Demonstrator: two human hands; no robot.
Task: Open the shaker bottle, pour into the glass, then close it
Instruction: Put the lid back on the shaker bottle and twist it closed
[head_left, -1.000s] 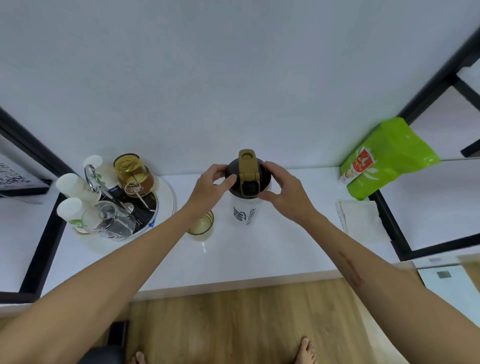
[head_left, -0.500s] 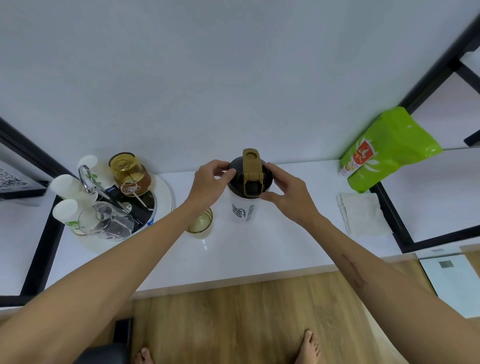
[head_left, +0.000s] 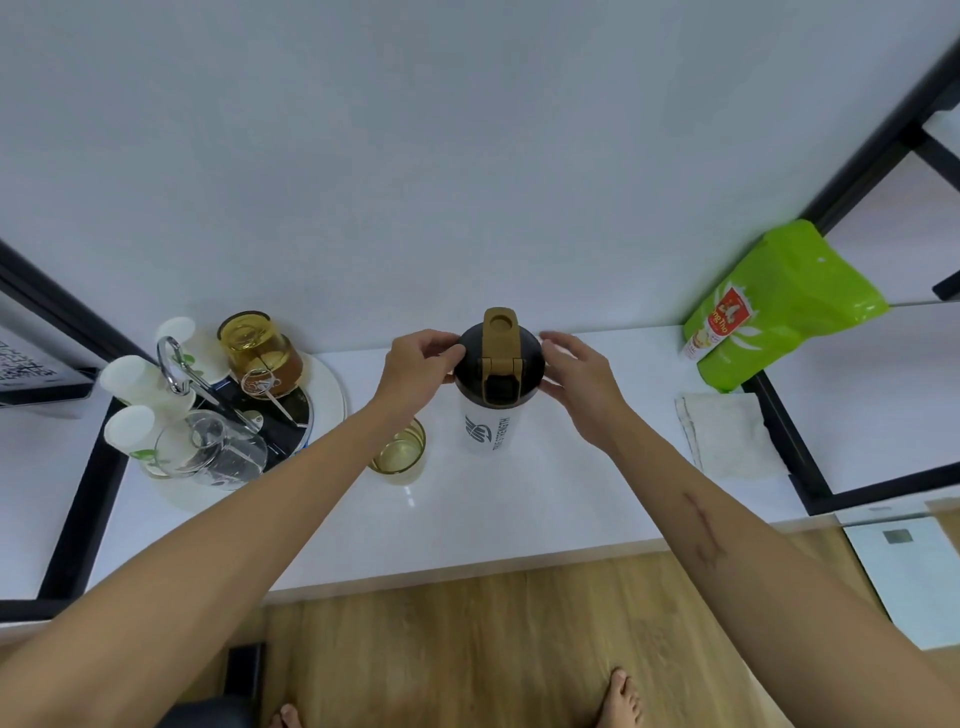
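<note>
White translucent shaker bottle (head_left: 492, 431) with black lid (head_left: 498, 358) upright on white counter (head_left: 519, 499), just beside amber glass (head_left: 399, 451). Left hand (head_left: 415, 366) pinches lid rim; right hand (head_left: 582, 379) curled at lid, contact unclear. Risk: twisting the lid could tip the unbraced bottle or knock the glass.

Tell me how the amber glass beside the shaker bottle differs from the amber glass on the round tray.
The amber glass beside the shaker bottle stands upright, mouth up, directly on the white counter; the amber glass on the round tray is tipped over, mouth turned toward the camera. The first stands alone and partly hidden under the left forearm; the second sits among white cups and a clear pitcher. Both are short, see-through, yellow-tinted tumblers.
</note>
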